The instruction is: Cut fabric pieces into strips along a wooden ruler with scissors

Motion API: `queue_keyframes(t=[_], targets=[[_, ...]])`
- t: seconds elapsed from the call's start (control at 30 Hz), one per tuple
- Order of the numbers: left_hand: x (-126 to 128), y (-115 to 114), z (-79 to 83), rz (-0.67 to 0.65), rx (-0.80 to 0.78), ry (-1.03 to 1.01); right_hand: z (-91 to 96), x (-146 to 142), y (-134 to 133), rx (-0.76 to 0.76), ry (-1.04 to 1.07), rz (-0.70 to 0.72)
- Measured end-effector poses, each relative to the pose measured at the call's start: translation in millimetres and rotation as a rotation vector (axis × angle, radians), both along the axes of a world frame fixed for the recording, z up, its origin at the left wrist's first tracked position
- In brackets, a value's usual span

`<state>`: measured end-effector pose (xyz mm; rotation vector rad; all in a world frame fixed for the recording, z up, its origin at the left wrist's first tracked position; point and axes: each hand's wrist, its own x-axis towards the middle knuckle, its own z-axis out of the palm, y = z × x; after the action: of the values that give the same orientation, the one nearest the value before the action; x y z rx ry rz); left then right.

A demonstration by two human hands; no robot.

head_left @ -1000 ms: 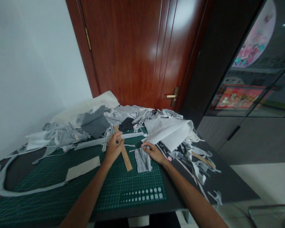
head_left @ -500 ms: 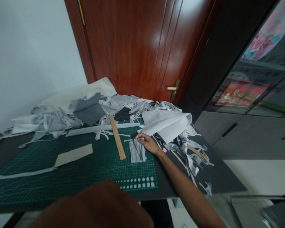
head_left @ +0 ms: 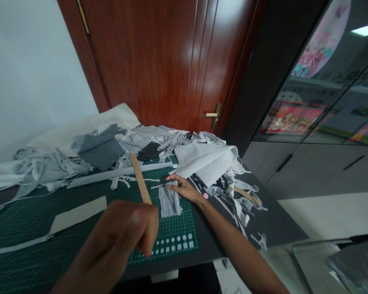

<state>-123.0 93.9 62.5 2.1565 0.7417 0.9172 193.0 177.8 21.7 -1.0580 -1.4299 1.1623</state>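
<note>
**Right hand on grey scrap, left hand raised over mat**

Right hand (head_left: 184, 188) sits at the top edge of a small grey fabric scrap (head_left: 170, 204), which lies on a green cutting mat (head_left: 15, 261). Grip is part open, fingers stretched left. A thin pale strip (head_left: 161, 186) runs just past the fingertips; can't tell if it's pinched.

Left hand (head_left: 125, 228) hangs over the near part of the mat, blurred, fingers curled. Nothing visible in its grip, but the view is poor.

Wooden ruler (head_left: 140, 183) lies on the mat just left of the scrap, with neither hand on it.

Handling: the scrap looks soft and likely to creep, so flat, even fingertip pressure should beat a hard pinch.

Around the mat: a long grey strip (head_left: 119, 173), a beige strip (head_left: 76, 216), a folded white fabric sheet (head_left: 205, 163) and heaps of grey offcuts (head_left: 46, 167). More offcuts lie on the dark counter (head_left: 282, 228). A wooden door (head_left: 147, 61) stands behind.
</note>
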Motion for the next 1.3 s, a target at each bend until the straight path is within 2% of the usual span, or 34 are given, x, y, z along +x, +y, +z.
queue_keyframes(t=[0.03,0.07,0.1,0.13,0.17,0.23,0.33,0.4,0.5,0.6,0.77,0.93,1.03,1.13,1.3], targets=[[29,15,27.3,0.009,-0.009,0.041,0.5,-1,0,0.009,0.029,-0.003],[55,30,47.7,0.018,0.013,0.065,1.1,-1,0,0.021,0.061,-0.008],[76,44,59.5,0.042,0.036,0.074,1.8,-2,0,0.034,0.096,-0.013],[92,58,62.1,0.095,0.052,0.067,2.5,-4,-1,0.047,0.135,-0.018],[102,71,56.3,0.154,0.068,0.043,3.2,-6,-1,0.059,0.174,-0.020],[110,96,28.6,0.187,0.037,0.008,4.3,-9,-2,0.074,0.249,-0.012],[105,123,-15.1,0.075,-0.099,0.027,4.6,-14,-2,0.073,0.338,0.015],[101,133,-28.0,-0.004,-0.149,0.040,3.8,-15,-2,0.067,0.383,0.020],[96,140,-27.0,-0.076,-0.151,0.050,2.3,-13,1,0.065,0.427,-0.001],[87,145,-21.6,-0.094,-0.098,0.146,-0.1,-7,2,0.060,0.417,-0.021],[65,154,-20.2,0.015,0.097,0.364,-9.2,-10,1,0.055,0.262,-0.030],[64,151,-17.2,0.203,0.126,0.210,-17.6,-20,1,0.121,0.113,-0.181],[76,145,-19.5,0.255,0.045,0.088,-19.2,-20,1,0.134,0.026,-0.245],[88,140,-23.3,0.304,-0.056,-0.066,-18.9,-18,2,0.103,-0.065,-0.236],[92,137,-24.9,0.324,-0.028,-0.025,-13.5,-15,-2,0.082,-0.274,-0.305]])
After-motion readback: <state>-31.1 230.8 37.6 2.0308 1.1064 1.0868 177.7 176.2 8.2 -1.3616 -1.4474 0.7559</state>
